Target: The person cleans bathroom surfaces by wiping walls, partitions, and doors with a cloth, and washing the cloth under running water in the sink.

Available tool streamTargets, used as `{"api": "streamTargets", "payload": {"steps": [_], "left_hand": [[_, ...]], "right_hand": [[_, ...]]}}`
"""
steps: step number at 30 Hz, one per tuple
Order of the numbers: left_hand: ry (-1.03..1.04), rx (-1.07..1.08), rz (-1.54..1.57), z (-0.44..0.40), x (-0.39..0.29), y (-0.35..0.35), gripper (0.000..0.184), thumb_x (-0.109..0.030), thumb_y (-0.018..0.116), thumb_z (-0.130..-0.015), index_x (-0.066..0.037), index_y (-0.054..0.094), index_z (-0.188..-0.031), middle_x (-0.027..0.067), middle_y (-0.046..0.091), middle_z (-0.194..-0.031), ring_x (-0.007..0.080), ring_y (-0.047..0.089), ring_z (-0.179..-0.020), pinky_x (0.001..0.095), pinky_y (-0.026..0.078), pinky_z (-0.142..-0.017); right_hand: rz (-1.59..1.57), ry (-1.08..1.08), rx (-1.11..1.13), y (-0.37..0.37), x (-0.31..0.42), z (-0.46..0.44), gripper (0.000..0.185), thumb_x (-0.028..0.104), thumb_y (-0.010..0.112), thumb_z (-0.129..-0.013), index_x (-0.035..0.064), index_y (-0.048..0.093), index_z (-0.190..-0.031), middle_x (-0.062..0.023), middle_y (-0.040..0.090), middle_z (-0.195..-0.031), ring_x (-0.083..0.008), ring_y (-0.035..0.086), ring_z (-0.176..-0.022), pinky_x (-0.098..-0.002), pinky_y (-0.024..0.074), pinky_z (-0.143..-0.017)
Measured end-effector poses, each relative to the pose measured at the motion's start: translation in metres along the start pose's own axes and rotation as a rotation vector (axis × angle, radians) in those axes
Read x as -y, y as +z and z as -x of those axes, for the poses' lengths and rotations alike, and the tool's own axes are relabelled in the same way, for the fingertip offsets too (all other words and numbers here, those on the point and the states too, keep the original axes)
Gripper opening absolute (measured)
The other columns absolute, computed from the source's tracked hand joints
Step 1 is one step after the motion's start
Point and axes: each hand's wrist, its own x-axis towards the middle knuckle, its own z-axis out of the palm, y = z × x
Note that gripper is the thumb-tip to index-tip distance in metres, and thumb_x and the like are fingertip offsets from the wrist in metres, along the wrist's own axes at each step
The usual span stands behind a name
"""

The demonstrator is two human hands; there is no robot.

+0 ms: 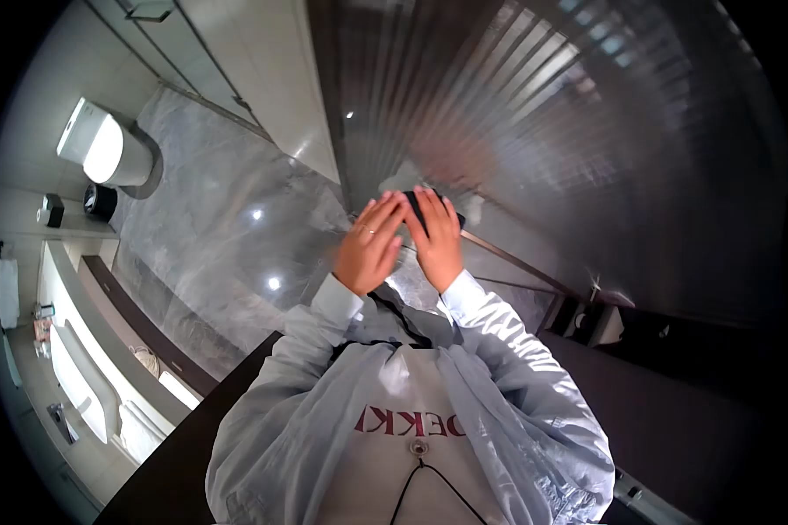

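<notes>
Two bare hands at a small dark object, mid-frame in a bathroom.
The right hand [439,242] spreads over the dark object [411,199], its grip unclear; the left hand [369,248], fingers loosely extended, reaches its edge, contact uncertain. Handling appears underway; how much is done or left cannot be told, since fingers cover most of it. A dark, streaky panel [517,96] fills the upper right, close beyond the hands; a toilet [118,153] and bin [101,202] stand upper left, a basin [83,385] lower left.
</notes>
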Motion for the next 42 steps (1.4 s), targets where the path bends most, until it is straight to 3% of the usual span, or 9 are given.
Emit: {"api": "streamTargets", "payload": {"steps": [5,7,8,11,17,24,31,42], "left_hand": [[0.044,-0.080,0.129,-0.017,-0.004,-0.004,0.045,-0.009,0.056,-0.083,-0.003,0.054,-0.128,0.0128,0.052,-0.134,0.0361,0.040,-0.131,0.0482,0.031,-0.108],[0.189,-0.015,0.057,-0.028,-0.001,0.000,0.038,-0.010,0.057,-0.082,-0.005,0.061,-0.119,0.0113,0.055,-0.129,0.0337,0.046,-0.125,0.0473,0.033,-0.106],[0.140,-0.045,0.023,-0.031,0.000,0.005,0.028,-0.011,0.056,-0.082,-0.006,0.066,-0.107,0.0095,0.058,-0.123,0.0314,0.050,-0.118,0.0456,0.035,-0.103],[0.097,-0.086,0.148,-0.035,0.010,0.016,0.023,-0.007,0.057,-0.079,-0.010,0.068,-0.100,0.0066,0.060,-0.118,0.0297,0.049,-0.116,0.0456,0.037,-0.101],[0.103,-0.150,0.071,-0.017,-0.021,0.046,0.025,-0.009,0.057,-0.079,-0.008,0.068,-0.101,0.0065,0.061,-0.120,0.0288,0.051,-0.116,0.0447,0.036,-0.101],[0.234,0.045,0.141,-0.026,-0.075,0.093,0.026,-0.019,0.057,-0.084,-0.009,0.066,-0.106,0.0075,0.060,-0.121,0.0286,0.050,-0.119,0.0449,0.035,-0.103],[0.286,0.134,0.237,-0.027,-0.143,0.173,0.026,-0.015,0.057,-0.084,-0.008,0.067,-0.106,0.0069,0.061,-0.121,0.0281,0.050,-0.120,0.0437,0.035,-0.103],[0.400,0.284,0.395,-0.031,-0.229,0.280,0.028,-0.020,0.060,-0.082,-0.007,0.066,-0.105,0.0073,0.060,-0.121,0.0262,0.050,-0.118,0.0429,0.036,-0.103]], "right_hand": [[-0.174,0.057,0.051,0.006,0.014,-0.019,0.046,0.015,0.055,-0.086,0.0098,0.051,-0.132,-0.0120,0.044,-0.141,-0.0295,0.040,-0.132,-0.0487,0.0297,-0.108],[-0.189,0.060,0.295,0.025,0.013,-0.028,0.044,0.017,0.049,-0.091,0.0110,0.049,-0.135,-0.0114,0.040,-0.145,-0.0296,0.035,-0.136,-0.0463,0.0288,-0.110],[-0.196,0.057,0.320,0.029,0.014,-0.028,0.044,0.017,0.049,-0.092,0.0110,0.049,-0.135,-0.0114,0.040,-0.145,-0.0296,0.035,-0.136,-0.0463,0.0288,-0.110],[-0.227,0.071,0.281,0.032,0.015,-0.021,0.044,0.017,0.049,-0.092,0.0111,0.049,-0.135,-0.0114,0.040,-0.145,-0.0296,0.035,-0.136,-0.0461,0.0288,-0.110],[-0.253,0.119,0.222,0.014,0.003,0.004,0.044,0.018,0.048,-0.092,0.0113,0.049,-0.136,-0.0114,0.039,-0.146,-0.0297,0.034,-0.136,-0.0458,0.0286,-0.110],[-0.231,0.201,0.159,-0.035,-0.034,0.065,0.044,0.018,0.047,-0.093,0.0115,0.048,-0.136,-0.0114,0.039,-0.146,-0.0297,0.034,-0.137,-0.0455,0.0285,-0.110],[-0.152,0.340,0.070,-0.087,-0.086,0.139,0.043,0.019,0.047,-0.093,0.0117,0.048,-0.136,-0.0114,0.038,-0.147,-0.0298,0.033,-0.137,-0.0451,0.0284,-0.111],[0.041,0.541,-0.119,-0.146,-0.160,0.234,0.043,0.020,0.046,-0.094,0.0120,0.048,-0.137,-0.0115,0.037,-0.147,-0.0298,0.033,-0.138,-0.0446,0.0282,-0.111]]}}
